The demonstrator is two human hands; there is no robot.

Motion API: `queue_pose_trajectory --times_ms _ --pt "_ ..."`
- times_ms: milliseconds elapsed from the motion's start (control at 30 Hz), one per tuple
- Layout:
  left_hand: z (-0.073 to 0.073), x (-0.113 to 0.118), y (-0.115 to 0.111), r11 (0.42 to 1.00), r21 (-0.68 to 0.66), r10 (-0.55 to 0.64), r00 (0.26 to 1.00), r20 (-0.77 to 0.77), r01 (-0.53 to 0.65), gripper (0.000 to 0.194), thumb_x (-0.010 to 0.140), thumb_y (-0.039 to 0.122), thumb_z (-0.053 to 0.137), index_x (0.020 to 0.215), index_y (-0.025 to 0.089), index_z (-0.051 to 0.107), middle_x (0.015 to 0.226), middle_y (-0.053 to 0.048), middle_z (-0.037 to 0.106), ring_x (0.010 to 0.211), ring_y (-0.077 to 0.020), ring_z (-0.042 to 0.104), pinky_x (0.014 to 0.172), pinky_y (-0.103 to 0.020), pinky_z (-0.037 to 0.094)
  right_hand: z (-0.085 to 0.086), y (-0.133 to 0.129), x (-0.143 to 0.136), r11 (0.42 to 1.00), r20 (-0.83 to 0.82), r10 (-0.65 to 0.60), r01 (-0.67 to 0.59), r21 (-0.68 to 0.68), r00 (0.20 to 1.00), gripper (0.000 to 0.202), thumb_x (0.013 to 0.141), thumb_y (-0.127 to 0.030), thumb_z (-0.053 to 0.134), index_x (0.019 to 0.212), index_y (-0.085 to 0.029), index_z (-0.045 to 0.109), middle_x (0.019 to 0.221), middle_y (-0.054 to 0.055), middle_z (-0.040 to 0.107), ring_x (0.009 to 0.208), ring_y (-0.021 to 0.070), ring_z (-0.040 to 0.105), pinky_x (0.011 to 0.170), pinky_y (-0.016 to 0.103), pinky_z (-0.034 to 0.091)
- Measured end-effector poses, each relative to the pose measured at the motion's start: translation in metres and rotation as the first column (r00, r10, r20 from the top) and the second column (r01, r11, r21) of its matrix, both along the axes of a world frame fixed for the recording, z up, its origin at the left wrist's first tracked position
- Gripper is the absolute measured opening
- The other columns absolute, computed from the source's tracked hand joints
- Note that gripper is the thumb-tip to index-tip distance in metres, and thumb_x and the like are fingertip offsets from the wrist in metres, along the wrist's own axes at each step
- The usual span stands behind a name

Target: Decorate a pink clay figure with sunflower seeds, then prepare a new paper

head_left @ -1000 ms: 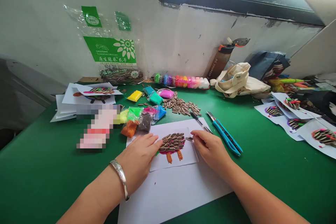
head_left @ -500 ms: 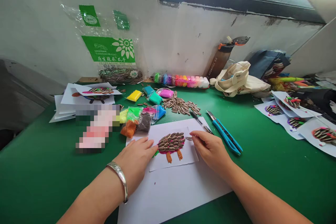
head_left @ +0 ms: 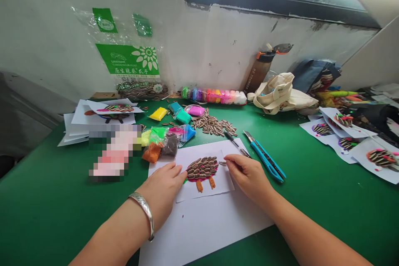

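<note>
Many seeds (head_left: 202, 168) set, one seed (head_left: 222, 163) not.
My right hand (head_left: 249, 174) pinches it by the card's (head_left: 222, 183) right edge; left hand (head_left: 164, 186) spread.

The left forearm (head_left: 112, 232) reaches in from the near left, angled toward the far right, and the left hand (head_left: 165, 187) lies back upward, its fingers loosely extended and slightly bent. The right forearm (head_left: 311, 228) slants in from the near right toward the far left. The right hand (head_left: 249, 174) points left, thumb and forefinger drawn together in a pinch, the other fingers curled in underneath.
</note>
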State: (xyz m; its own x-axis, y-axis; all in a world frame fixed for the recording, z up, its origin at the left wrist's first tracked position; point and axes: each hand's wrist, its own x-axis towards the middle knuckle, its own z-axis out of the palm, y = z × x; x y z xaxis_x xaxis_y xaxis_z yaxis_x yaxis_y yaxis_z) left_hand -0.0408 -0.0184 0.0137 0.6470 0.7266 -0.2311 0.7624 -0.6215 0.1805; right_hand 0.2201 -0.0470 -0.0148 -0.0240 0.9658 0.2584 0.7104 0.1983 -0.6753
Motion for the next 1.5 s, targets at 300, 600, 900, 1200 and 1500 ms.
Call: queue_pose_trajectory --times_ms 300,600,900,1200,1500 --pt "0.002 0.004 -0.002 0.998 -0.013 0.065 0.997 -0.050 -0.065 0.072 0.066 -0.008 0.044 0.133 0.016 0.050 0.137 -0.013 0.050 0.130 -0.0278 0.041 0.105 -0.043 0.038 -0.001 0.000 0.000 1.000 -0.005 0.008 -0.008 -0.028 1.000 0.021 0.090 -0.023 0.047 0.092 -0.020 0.068 0.083 0.002 0.071 0.075 0.0157 0.064 0.069 0.025 0.047" --pt "0.013 0.012 0.002 0.996 -0.069 0.053 0.992 -0.113 -0.061 0.066 0.070 -0.010 0.041 0.132 0.010 0.052 0.140 -0.018 0.046 0.132 -0.0324 0.037 0.105 -0.047 0.038 -0.001 0.000 0.000 0.999 0.002 0.021 -0.021 -0.033 1.000 0.020 0.090 -0.023 0.047 0.092 -0.021 0.067 0.085 0.001 0.070 0.077 0.0158 0.063 0.070 0.025 0.046" --pt "0.005 0.010 0.000 0.993 -0.072 0.089 0.995 -0.048 -0.092 0.071 0.069 -0.008 0.046 0.137 0.014 0.046 0.140 -0.017 0.046 0.132 -0.0359 0.035 0.103 -0.052 0.038 -0.002 -0.001 0.001 0.999 0.007 0.028 -0.028 -0.025 1.000 0.020 0.089 -0.022 0.048 0.092 -0.021 0.067 0.083 0.001 0.070 0.075 0.0158 0.064 0.069 0.025 0.046" --pt "0.007 0.008 -0.002 0.995 -0.040 0.091 0.996 -0.003 -0.091 0.072 0.070 -0.008 0.042 0.138 0.015 0.044 0.137 -0.014 0.050 0.129 -0.0293 0.041 0.106 -0.044 0.037 -0.004 -0.003 -0.003 0.982 0.059 0.168 -0.172 0.079 0.984 0.022 0.089 -0.017 0.046 0.098 -0.018 0.067 0.075 0.004 0.065 0.067 0.0144 0.059 0.062 0.024 0.043" --pt "0.009 0.008 -0.002 0.998 -0.038 0.054 0.999 -0.004 -0.054 0.068 0.071 -0.005 0.044 0.135 0.017 0.048 0.129 -0.014 0.055 0.123 -0.0318 0.045 0.101 -0.046 0.041 -0.003 -0.003 -0.004 0.957 0.131 0.279 -0.287 0.047 0.951 0.026 0.090 -0.015 0.043 0.098 -0.019 0.067 0.071 0.003 0.057 0.062 0.0135 0.053 0.057 0.024 0.039"
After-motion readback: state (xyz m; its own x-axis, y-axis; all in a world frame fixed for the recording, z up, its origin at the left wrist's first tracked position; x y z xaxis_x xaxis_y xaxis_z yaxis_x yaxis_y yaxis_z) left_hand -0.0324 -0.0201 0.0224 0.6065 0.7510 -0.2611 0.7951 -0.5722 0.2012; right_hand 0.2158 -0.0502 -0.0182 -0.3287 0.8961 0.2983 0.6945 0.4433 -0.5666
